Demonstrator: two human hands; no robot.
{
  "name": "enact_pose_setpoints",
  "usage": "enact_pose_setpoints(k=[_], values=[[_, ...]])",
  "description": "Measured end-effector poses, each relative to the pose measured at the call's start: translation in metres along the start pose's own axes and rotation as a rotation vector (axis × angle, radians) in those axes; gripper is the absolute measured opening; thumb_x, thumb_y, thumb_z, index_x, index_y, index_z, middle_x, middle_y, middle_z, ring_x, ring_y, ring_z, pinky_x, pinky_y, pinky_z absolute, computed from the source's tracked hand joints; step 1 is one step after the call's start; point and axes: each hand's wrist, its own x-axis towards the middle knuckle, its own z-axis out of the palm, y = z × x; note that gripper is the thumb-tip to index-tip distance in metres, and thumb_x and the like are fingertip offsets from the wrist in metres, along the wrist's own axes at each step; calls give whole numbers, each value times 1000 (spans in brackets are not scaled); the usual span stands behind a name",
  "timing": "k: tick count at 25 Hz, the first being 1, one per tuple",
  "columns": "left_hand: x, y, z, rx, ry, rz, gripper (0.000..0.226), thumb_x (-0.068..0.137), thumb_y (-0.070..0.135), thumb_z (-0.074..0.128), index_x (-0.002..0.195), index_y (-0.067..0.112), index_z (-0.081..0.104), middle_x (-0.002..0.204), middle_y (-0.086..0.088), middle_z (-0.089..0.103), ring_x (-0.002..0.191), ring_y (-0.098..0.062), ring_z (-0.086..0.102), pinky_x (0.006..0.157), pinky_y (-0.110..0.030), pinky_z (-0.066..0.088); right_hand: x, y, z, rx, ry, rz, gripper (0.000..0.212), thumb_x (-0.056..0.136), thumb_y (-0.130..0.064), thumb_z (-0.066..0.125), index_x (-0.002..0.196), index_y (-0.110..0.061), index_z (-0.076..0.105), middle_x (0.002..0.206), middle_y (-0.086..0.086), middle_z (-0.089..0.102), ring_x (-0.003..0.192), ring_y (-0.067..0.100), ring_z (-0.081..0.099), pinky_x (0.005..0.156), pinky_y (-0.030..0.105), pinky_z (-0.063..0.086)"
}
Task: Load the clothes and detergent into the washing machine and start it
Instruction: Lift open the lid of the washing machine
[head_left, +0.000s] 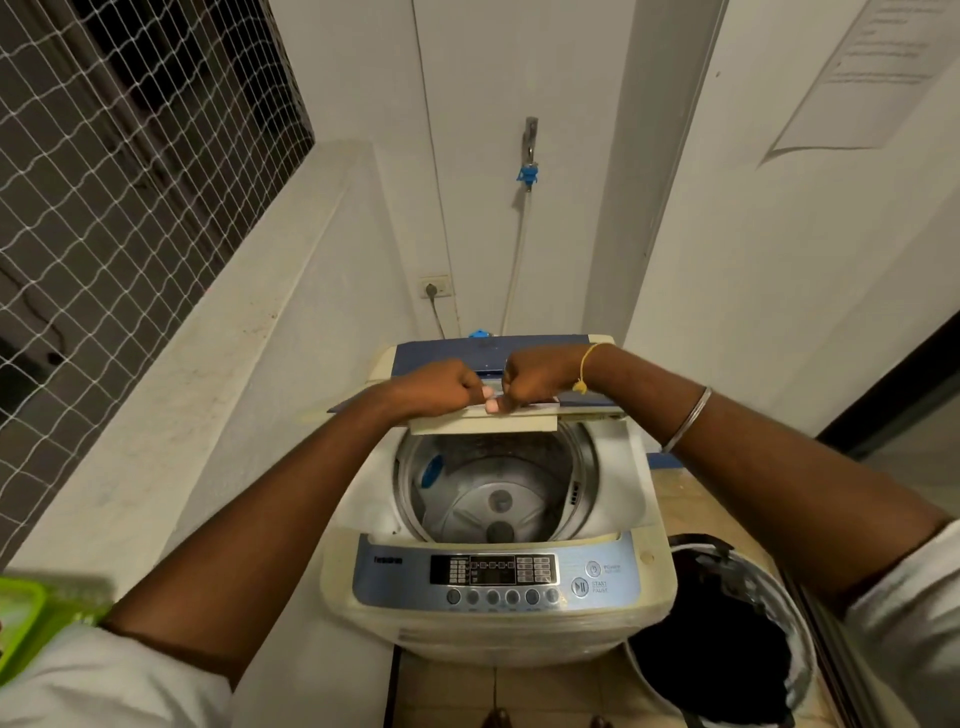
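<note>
Both my left hand (441, 389) and right hand (530, 382) grip the folded lid (483, 423), holding the washing machine (498, 623) drum (498, 483) open for loading clothes (722, 639).

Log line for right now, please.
lid: raised, gripped by left hand and right hand | drum: no clothes | clothes: in bucket beside washer

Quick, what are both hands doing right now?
Left hand: closed, gripping the washing machine lid.
Right hand: closed, gripping the same lid.
</note>
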Motion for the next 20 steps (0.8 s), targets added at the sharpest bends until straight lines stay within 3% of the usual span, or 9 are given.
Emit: enact_pose_setpoints(k=[2, 4, 7, 11, 14, 18, 20], values=[[7, 4, -12, 7, 44, -12, 24, 100, 37, 54, 101, 19, 71, 86, 7, 61, 79, -10, 52, 72, -23, 41, -2, 0, -13, -20, 48, -9, 32, 96, -47, 59, 81, -19, 57, 79, 0, 55, 78, 14, 51, 74, 26, 39], [14, 7, -22, 2, 75, -14, 31, 101, 40, 50, 112, 17, 68, 101, 2, 63, 87, -12, 54, 81, -25, 42, -3, 0, -25, -9, 101, -5, 32, 96, -49, 58, 84, -19, 53, 85, 1, 56, 84, 15, 51, 77, 28, 39], [23, 11, -36, 19, 119, -19, 31, 104, 35, 45, 102, 13, 67, 100, -10, 66, 86, -18, 55, 74, -29, 42, -1, 2, -40, 31, 182, 12, 52, 93, -56, 56, 103, -6, 63, 94, 8, 62, 89, 21, 55, 78, 32, 42], [31, 12, -56, 8, 171, 30, 36, 106, 33, 42, 84, 10, 60, 82, -10, 58, 76, -20, 49, 70, -33, 37, 1, 1, -54, 9, 269, 21, 61, 94, -59, 53, 102, -1, 70, 96, 11, 67, 89, 24, 59, 74, 31, 42], [39, 14, -72, 9, 188, 53, 38, 106, 34, 40, 77, 15, 55, 84, -6, 56, 78, -18, 48, 72, -34, 38, 4, 2, -64, 22, 356, 24, 58, 93, -59, 54, 97, -2, 70, 94, 11, 68, 90, 26, 60, 77, 36, 45], [53, 17, -76, 40, 243, 57, 37, 108, 32, 37, 98, 8, 64, 93, -12, 62, 84, -26, 57, 75, -37, 43, 9, 2, -77, 27, 434, 33, 39, 90, -50, 64, 71, -17, 60, 72, 2, 61, 82, 24, 58, 73, 33, 45], [56, 16, -73, 58, 300, 62, 37, 108, 33, 36, 106, 9, 64, 97, -12, 65, 89, -28, 60, 80, -41, 48, 14, 3, -79, -23, 479, 53, 38, 87, -54, 65, 72, -19, 58, 70, -2, 58, 80, 21, 57, 75, 34, 46]])
